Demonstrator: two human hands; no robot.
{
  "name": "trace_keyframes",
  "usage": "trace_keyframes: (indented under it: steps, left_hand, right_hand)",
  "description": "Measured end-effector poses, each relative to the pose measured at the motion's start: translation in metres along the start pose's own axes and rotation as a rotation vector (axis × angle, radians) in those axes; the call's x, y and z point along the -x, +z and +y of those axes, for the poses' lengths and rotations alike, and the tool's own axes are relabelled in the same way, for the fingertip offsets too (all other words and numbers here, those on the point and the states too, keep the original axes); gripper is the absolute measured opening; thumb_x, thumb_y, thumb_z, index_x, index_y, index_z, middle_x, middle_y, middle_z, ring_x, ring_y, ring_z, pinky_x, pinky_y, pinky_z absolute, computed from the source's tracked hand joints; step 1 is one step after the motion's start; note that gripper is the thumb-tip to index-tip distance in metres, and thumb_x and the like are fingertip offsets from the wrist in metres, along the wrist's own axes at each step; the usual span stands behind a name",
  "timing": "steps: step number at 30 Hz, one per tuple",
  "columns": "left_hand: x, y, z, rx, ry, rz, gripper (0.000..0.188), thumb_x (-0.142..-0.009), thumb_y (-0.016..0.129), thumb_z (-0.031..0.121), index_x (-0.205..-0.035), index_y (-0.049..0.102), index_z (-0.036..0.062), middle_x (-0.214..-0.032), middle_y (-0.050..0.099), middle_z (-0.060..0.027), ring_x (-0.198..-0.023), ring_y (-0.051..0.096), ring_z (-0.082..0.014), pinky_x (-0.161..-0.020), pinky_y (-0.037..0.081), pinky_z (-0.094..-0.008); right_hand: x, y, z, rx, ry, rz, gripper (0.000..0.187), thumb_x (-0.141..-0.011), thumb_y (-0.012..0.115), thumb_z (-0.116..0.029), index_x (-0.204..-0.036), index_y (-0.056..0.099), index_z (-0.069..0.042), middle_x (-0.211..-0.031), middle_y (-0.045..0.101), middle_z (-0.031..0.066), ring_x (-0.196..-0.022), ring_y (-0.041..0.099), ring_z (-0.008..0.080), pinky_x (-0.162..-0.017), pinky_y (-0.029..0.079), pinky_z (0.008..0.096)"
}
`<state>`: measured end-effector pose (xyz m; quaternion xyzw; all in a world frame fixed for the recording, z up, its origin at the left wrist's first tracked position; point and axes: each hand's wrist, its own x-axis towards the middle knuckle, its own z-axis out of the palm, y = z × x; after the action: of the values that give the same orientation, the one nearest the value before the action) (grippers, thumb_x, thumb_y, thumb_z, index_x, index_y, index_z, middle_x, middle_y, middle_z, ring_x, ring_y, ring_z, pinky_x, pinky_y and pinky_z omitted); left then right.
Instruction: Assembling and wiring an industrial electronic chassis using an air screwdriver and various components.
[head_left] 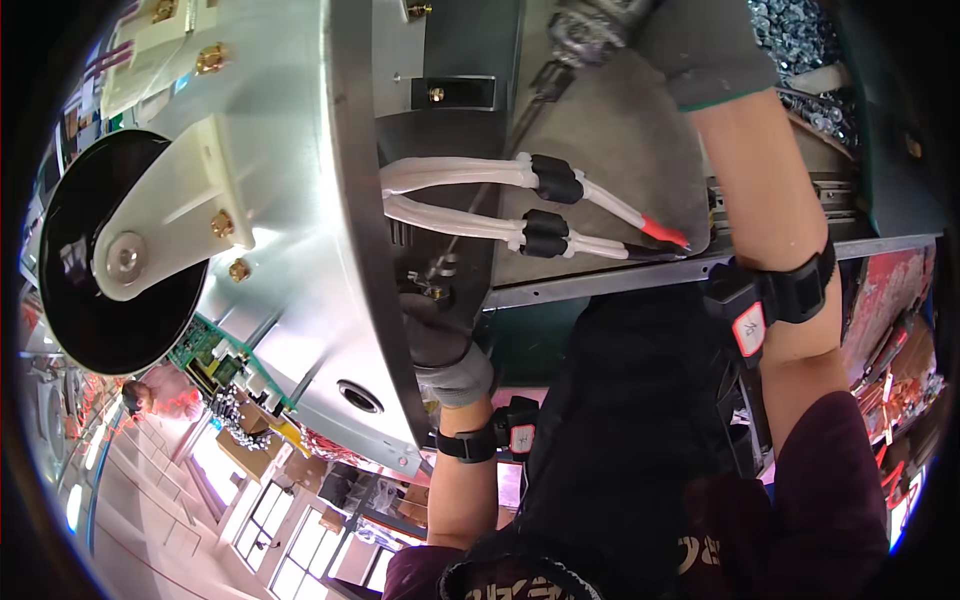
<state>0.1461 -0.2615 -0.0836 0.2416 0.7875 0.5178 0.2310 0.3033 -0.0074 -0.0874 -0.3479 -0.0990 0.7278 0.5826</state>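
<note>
My right hand (705,50), in a grey glove, is at the top edge, closed around a drill-like tool (598,28) with a metal chuck; its fingertips are partly cut off. From the chuck a long thin bit (515,130), blurred, slants down left behind white cables. My left hand (450,360), also gloved, reaches behind the edge of a metal panel (290,200); shadow and the panel hide its fingers. Just above it are a spiral-shaped bit end and a small brass-coloured fastener (432,288). Two white-sleeved cables (450,175) with black cylinders end in red and black tips.
A black wheel (75,260) on a white bracket (165,225) juts from the panel at left. A bin of loose screws (805,45) stands at upper right. A metal rail (590,285) borders the worktop. Another person (165,395) is far off at left.
</note>
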Motion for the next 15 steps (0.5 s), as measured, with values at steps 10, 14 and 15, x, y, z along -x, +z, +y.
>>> trace_keyframes:
  steps: [10, 14, 15]
  left_hand:
    - [0.005, -0.006, -0.015, -0.412, 0.148, 0.063, 0.036, -0.098, 0.035, 0.039, -0.120, 0.044, 0.0117, -0.072, 0.040, 0.0050, -0.068, 0.044, -0.0073, -0.068, 0.047, -0.0238]
    - [0.002, -0.004, -0.013, -0.590, 0.352, 0.028, 0.032, -0.098, 0.035, 0.038, -0.114, 0.047, 0.0122, -0.072, 0.038, 0.0057, -0.066, 0.039, -0.0050, -0.066, 0.043, -0.0207]
    - [0.001, -0.004, -0.013, -0.621, 0.379, 0.031, 0.032, -0.098, 0.035, 0.038, -0.113, 0.047, 0.0123, -0.073, 0.038, 0.0058, -0.066, 0.038, -0.0046, -0.066, 0.042, -0.0202]
  right_hand:
    - [-0.033, -0.004, 0.036, 0.039, 0.222, -0.098, 0.014, -0.080, 0.054, -0.020, -0.072, 0.052, -0.009, -0.059, 0.055, 0.0063, -0.047, 0.054, 0.0190, -0.042, 0.047, 0.0309]
    - [-0.030, -0.003, 0.040, 0.020, 0.197, -0.148, 0.015, -0.080, 0.054, -0.022, -0.071, 0.053, -0.010, -0.058, 0.055, 0.0060, -0.047, 0.055, 0.0185, -0.042, 0.047, 0.0312]
    - [-0.029, -0.003, 0.040, 0.040, 0.159, -0.135, 0.016, -0.081, 0.054, -0.023, -0.071, 0.053, -0.010, -0.058, 0.056, 0.0061, -0.047, 0.055, 0.0184, -0.042, 0.047, 0.0311]
